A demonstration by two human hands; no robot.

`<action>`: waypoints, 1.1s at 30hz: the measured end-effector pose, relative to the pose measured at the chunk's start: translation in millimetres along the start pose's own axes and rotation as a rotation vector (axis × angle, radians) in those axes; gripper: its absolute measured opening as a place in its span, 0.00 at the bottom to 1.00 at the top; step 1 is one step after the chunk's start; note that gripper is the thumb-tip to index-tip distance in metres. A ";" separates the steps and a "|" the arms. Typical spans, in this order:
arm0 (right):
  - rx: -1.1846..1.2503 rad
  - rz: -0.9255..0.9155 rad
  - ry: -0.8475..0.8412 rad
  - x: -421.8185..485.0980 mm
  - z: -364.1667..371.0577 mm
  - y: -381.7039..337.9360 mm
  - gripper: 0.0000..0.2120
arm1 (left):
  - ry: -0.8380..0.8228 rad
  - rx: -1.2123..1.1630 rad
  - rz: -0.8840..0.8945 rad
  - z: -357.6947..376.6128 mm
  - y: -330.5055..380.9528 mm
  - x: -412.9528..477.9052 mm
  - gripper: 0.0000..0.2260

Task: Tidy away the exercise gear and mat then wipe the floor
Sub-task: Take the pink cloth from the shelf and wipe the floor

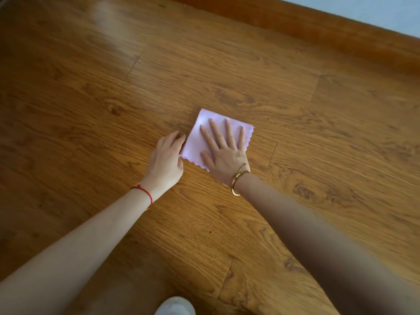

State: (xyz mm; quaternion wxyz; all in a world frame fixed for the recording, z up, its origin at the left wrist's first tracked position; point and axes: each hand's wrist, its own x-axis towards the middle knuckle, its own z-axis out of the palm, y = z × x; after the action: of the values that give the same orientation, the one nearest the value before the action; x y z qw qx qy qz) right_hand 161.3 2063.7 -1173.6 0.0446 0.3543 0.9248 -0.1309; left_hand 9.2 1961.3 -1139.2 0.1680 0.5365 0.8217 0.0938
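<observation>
Cloth [195,144], lilac and folded square, lies at the frame's centre on the wooden floor [295,105]; it looks thin, soft and light, so expect bunching; your right hand [225,158] presses it flat, fingers straight and spread; your left hand [167,155] curls at its left edge, pinching or merely touching, I cannot tell; steer by palm pressure.
</observation>
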 end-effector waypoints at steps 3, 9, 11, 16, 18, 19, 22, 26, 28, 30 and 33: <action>0.004 -0.065 0.003 -28.9 6.3 -11.3 0.30 | -0.008 -0.035 -0.030 -0.2 5.2 -3.6 0.26; -0.015 -0.097 0.006 -71.7 11.6 1.3 0.30 | -0.057 -0.025 -0.006 12.6 19.6 -17.3 0.22; -0.019 -0.022 -0.006 -78.9 5.8 20.5 0.30 | -0.093 -0.006 -0.016 15.7 24.8 -22.3 0.23; -0.016 0.274 -0.030 -100.0 -9.2 85.9 0.32 | -0.146 0.106 0.062 11.3 20.6 -29.1 0.25; 0.002 0.358 -0.044 -110.4 -13.6 105.0 0.31 | -0.163 0.128 0.080 9.6 19.1 -30.5 0.25; 0.012 0.384 -0.048 -114.6 -15.2 110.2 0.31 | -0.170 0.127 0.078 9.3 19.3 -30.3 0.25; 0.037 0.413 -0.070 -122.7 -17.2 109.7 0.31 | -0.182 0.114 0.062 9.5 22.1 -30.4 0.26; 0.010 0.263 -0.133 -132.8 -15.6 77.1 0.31 | -0.166 0.102 0.042 13.0 30.8 -35.7 0.26; 0.038 0.164 -0.156 -139.7 -11.7 51.9 0.32 | -0.152 0.110 0.064 16.3 37.8 -39.9 0.25; 0.046 0.068 -0.175 -147.8 -3.1 25.0 0.34 | -0.143 0.107 0.088 20.7 45.4 -43.9 0.25; 0.004 -0.047 -0.180 -160.0 12.6 -5.7 0.34 | -0.127 0.065 0.110 27.8 56.5 -47.4 0.24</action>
State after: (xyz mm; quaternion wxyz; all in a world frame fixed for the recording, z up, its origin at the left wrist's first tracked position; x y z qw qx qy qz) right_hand 276.6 1953.2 -1156.5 0.1238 0.3196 0.9248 -0.1652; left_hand 85.1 1940.3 -1137.8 0.1969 0.5908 0.7813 0.0417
